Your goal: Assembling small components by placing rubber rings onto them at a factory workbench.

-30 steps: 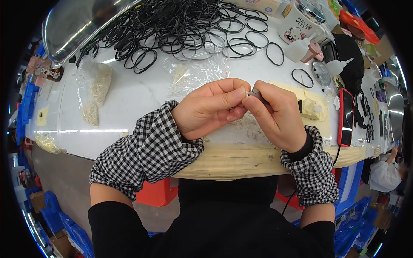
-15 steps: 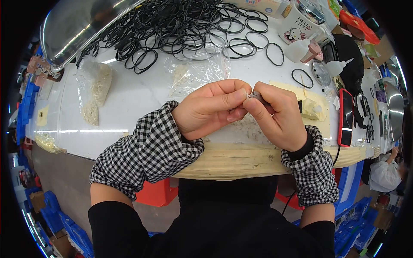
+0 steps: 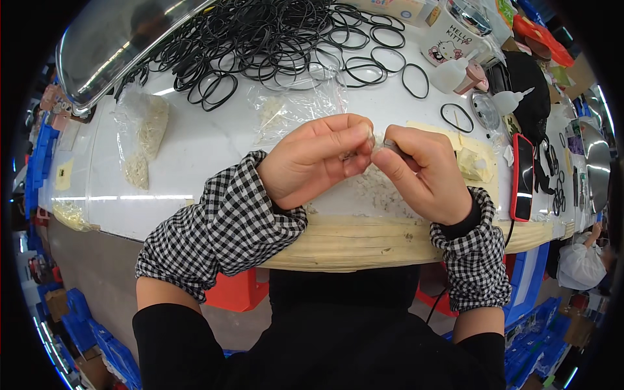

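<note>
My left hand (image 3: 309,159) is closed in a pinch above the table's near side, on a tiny pale piece mostly hidden by the fingertips. Close beside it, a small grey metal tool (image 3: 390,143) sits between the thumb and curled fingers of my right hand (image 3: 429,170); its exact kind is hidden by the grip. Small whitish scraps (image 3: 376,190) lie scattered on the tabletop below both hands. Just beyond my left hand, a clear plastic bag (image 3: 299,107) lies flat with some pale bits in it.
A large heap of black rubber rings (image 3: 260,45) covers the far side. Another bag (image 3: 153,123) of pale pieces stands at left, below a shiny metal cover (image 3: 107,62). To the right are squeeze bottles (image 3: 450,77) and a red-framed device (image 3: 522,179). Wooden edging (image 3: 351,244) borders the front.
My hands have drawn slightly apart at the fingertips. The right hand has shifted a little to the right and nearer, and the left fingertips have risen slightly.
</note>
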`<move>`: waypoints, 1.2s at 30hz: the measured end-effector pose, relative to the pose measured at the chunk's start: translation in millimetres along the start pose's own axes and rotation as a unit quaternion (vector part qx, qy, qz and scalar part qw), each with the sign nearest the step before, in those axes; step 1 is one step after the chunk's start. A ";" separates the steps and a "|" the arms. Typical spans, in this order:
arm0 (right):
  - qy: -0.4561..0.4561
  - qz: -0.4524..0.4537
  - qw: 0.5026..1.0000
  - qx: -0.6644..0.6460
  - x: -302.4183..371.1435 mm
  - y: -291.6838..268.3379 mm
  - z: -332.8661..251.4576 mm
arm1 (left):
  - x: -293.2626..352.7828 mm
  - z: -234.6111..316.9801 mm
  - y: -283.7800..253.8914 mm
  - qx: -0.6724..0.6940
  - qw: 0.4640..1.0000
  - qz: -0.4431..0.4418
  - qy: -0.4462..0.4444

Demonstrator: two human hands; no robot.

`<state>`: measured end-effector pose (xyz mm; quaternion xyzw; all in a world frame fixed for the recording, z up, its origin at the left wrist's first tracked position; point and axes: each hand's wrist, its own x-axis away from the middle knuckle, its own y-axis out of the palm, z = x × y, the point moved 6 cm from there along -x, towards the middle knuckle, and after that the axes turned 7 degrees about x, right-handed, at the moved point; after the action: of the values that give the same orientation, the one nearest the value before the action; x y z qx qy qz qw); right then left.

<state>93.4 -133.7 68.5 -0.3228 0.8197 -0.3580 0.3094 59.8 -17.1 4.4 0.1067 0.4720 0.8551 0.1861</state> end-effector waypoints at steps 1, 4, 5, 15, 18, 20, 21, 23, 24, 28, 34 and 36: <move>0.004 -0.005 1.000 0.008 -0.8 -1.0 1.7 | -0.2 2.6 -3.3 -0.001 0.999 0.032 0.013; 0.042 0.010 0.998 0.042 -1.7 -2.8 12.0 | 2.0 17.5 -12.8 -0.008 0.981 0.177 0.074; 0.021 0.021 0.999 0.037 -1.9 -1.8 10.5 | 1.6 19.8 -19.2 0.011 0.980 0.179 0.092; 0.000 -0.038 0.992 0.123 0.7 27.3 10.5 | 4.3 20.5 -35.7 0.096 0.962 0.224 0.123; -0.016 -0.042 0.984 0.174 0.3 33.7 8.6 | 5.0 21.0 -35.8 0.065 0.965 0.222 0.122; -0.020 -0.036 0.980 0.197 1.4 35.8 8.7 | 4.1 20.2 -35.5 0.026 0.966 0.230 0.119; -0.017 -0.030 0.980 0.195 1.7 35.7 9.0 | 3.6 19.7 -34.4 0.010 0.966 0.232 0.114; -0.012 -0.018 0.981 0.192 1.9 34.3 9.8 | 3.2 18.3 -31.2 -0.022 0.966 0.236 0.105; -0.008 0.019 0.988 0.152 0.0 28.7 10.5 | 2.4 15.3 -29.4 -0.034 0.971 0.220 0.087; 0.010 0.107 0.994 0.009 -5.7 12.4 11.1 | 1.9 1.7 -20.7 -0.054 0.985 0.161 0.027; 0.048 0.128 0.989 -0.062 -2.8 12.7 6.1 | 2.0 -6.5 -13.2 0.030 0.996 0.088 -0.002; 0.055 0.137 0.987 -0.058 -1.5 12.3 6.1 | 2.4 -8.4 -10.0 0.034 0.995 0.097 0.003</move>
<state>95.0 -128.3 55.9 -0.2040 0.8914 -0.2817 0.2907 56.9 -17.8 -8.5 0.1555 0.4889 0.8528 0.0974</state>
